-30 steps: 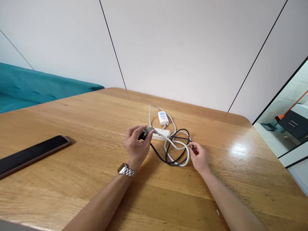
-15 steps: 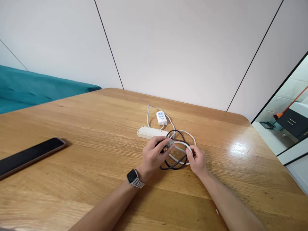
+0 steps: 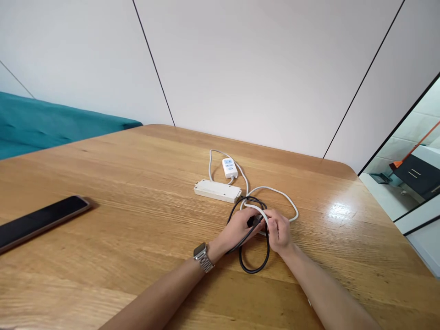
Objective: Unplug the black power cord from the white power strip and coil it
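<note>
My left hand [image 3: 239, 230], with a watch on its wrist, is closed around the black plug [image 3: 252, 221] of a black cable [image 3: 253, 271]. That cable loops over the back of the hand and down onto the table. My right hand [image 3: 279, 232] pinches a white cable [image 3: 256, 206] just beside it; the fingertips of both hands meet, partly hiding a greyish piece between them. Behind the hands lies a long white box [image 3: 217, 190], from which white cable runs. A small white control unit [image 3: 229, 168] with blue markings sits past the box.
A dark phone-like slab [image 3: 41, 221] lies on the wooden table [image 3: 137, 206] at the left. Beyond the table's far edge rises a white panelled wall [image 3: 240, 68]. A teal sofa [image 3: 62, 121] stands at the left, and an orange-handled broom [image 3: 419, 142] shows at the right.
My left hand has moved right and nearer to me, up against the right hand. The black cable now drapes over it, its loop hanging lower. A white cable loop has spread out to the right.
</note>
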### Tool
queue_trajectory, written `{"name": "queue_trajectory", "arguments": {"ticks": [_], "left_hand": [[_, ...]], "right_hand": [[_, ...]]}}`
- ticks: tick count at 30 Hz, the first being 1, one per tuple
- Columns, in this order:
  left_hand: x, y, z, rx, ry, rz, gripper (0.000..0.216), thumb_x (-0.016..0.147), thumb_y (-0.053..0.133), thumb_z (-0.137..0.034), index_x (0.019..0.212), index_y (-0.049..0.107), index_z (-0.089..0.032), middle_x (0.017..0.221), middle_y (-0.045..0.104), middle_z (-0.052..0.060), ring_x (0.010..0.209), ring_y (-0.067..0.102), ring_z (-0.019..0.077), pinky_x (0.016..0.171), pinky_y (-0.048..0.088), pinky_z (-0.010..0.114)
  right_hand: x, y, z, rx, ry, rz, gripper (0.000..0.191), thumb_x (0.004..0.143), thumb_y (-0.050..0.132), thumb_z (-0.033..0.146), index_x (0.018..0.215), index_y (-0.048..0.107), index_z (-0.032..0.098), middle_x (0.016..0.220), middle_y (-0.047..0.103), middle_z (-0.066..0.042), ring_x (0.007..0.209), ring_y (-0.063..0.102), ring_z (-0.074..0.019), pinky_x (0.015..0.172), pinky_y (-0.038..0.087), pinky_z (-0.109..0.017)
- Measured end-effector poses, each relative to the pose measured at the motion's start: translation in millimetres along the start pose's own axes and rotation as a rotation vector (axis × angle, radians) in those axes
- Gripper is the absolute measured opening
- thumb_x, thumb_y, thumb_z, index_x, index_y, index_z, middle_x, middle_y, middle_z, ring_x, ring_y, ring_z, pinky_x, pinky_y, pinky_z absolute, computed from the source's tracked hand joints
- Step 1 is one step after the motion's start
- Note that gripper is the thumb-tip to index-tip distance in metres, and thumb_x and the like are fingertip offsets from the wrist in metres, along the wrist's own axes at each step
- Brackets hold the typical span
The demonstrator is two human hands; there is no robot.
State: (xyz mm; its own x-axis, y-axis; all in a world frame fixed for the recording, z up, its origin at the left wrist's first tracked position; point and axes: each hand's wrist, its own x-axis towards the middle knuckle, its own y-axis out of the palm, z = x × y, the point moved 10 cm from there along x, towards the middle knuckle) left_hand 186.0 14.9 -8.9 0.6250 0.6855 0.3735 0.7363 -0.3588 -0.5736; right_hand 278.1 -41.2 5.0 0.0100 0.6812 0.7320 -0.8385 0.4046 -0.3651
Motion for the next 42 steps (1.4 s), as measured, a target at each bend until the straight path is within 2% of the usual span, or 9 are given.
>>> {"name": "queue_trajectory", "arguments": {"ticks": [3,6,10,12,16,21,28,36,42], "left_hand": [[0.1,6.2,7.1,-0.250,-0.037,0.068,0.022,0.082,0.055,-0.032,0.094,0.066,-0.016,0.094,0.068,0.007,0.085,0.059,0.0188,0.083,0.049,0.032],[-2.7,12.0,21.4,-0.532,-0.179,0.104,0.030,0.084,0.046,-0.029,0.102,0.066,-0.015,0.104,0.066,0.008,0.095,0.057,0.0214,0.091,0.045,0.036],[-5.8,19.3,20.1,-0.838,-0.231,0.147,0.041,0.091,0.038,-0.038,0.116,0.061,-0.015,0.110,0.065,0.011,0.103,0.056,0.0247,0.093,0.043,0.039],[-6.0,17.0,14.9,-0.835,-0.187,0.148,0.042,0.092,0.042,-0.043,0.119,0.059,-0.015,0.116,0.062,0.011,0.111,0.053,0.0255,0.099,0.039,0.039],[-6.3,11.3,13.4,-0.714,-0.187,0.137,0.040,0.088,0.050,-0.044,0.115,0.059,-0.017,0.119,0.060,0.009,0.116,0.050,0.0255,0.104,0.035,0.038],[-3.4,0.1,22.9,-0.544,-0.247,0.053,0.032,0.081,0.050,-0.035,0.104,0.062,-0.016,0.111,0.062,0.008,0.111,0.051,0.0258,0.103,0.034,0.037],[-2.5,-5.2,26.7,-0.572,-0.253,-0.065,0.030,0.081,0.041,-0.033,0.093,0.062,-0.015,0.103,0.065,0.010,0.105,0.054,0.0253,0.097,0.041,0.039],[-6.6,8.6,25.7,-0.705,-0.332,-0.081,0.045,0.089,0.040,-0.049,0.109,0.064,-0.016,0.116,0.065,0.011,0.113,0.055,0.0245,0.104,0.041,0.043],[-11.2,30.3,23.7,-0.722,-0.344,0.131,0.066,0.090,0.031,-0.063,0.142,0.041,-0.023,0.142,0.047,0.011,0.132,0.041,0.0255,0.099,0.045,0.043]], "right_hand": [[0.5,3.7,9.5,0.051,-0.036,0.030,0.039,0.097,0.029,0.029,0.109,0.064,0.020,0.086,0.066,-0.007,0.079,0.061,-0.0188,0.073,0.049,-0.032],[1.7,2.4,10.6,0.111,-0.010,0.017,0.040,0.095,0.030,0.025,0.113,0.065,0.019,0.098,0.065,-0.009,0.090,0.061,-0.0202,0.081,0.049,-0.035],[-0.3,-5.9,-12.4,0.210,0.175,-0.095,0.038,0.092,0.034,0.027,0.092,0.071,0.019,0.078,0.060,-0.005,0.072,0.057,-0.0174,0.066,0.047,-0.031],[-4.8,-5.8,-30.3,0.305,0.304,-0.143,0.034,0.090,0.036,0.026,0.083,0.069,0.018,0.069,0.054,-0.002,0.060,0.052,-0.0145,0.055,0.043,-0.027],[-14.3,-0.2,-57.3,0.423,0.487,-0.187,0.018,0.078,0.045,0.023,0.088,0.061,0.020,0.067,0.053,0.002,0.050,0.048,-0.0118,0.046,0.039,-0.024],[-5.8,-8.3,-54.3,0.233,0.372,-0.163,0.011,0.069,0.050,0.017,0.078,0.054,0.021,0.072,0.051,0.001,0.062,0.050,-0.0133,0.055,0.040,-0.024],[1.3,2.6,-51.4,0.056,0.309,0.054,0.028,0.065,0.059,0.018,0.093,0.053,0.021,0.087,0.059,-0.002,0.082,0.055,-0.0182,0.076,0.046,-0.032],[-0.7,19.6,-50.3,-0.171,0.313,0.226,0.062,0.063,0.077,0.036,0.117,0.051,0.020,0.105,0.064,-0.009,0.095,0.058,-0.0269,0.085,0.043,-0.043],[-3.3,23.2,-46.2,-0.291,0.391,0.254,0.072,0.062,0.076,0.034,0.126,0.047,0.020,0.103,0.067,-0.009,0.097,0.060,-0.0297,0.086,0.039,-0.044]]}}
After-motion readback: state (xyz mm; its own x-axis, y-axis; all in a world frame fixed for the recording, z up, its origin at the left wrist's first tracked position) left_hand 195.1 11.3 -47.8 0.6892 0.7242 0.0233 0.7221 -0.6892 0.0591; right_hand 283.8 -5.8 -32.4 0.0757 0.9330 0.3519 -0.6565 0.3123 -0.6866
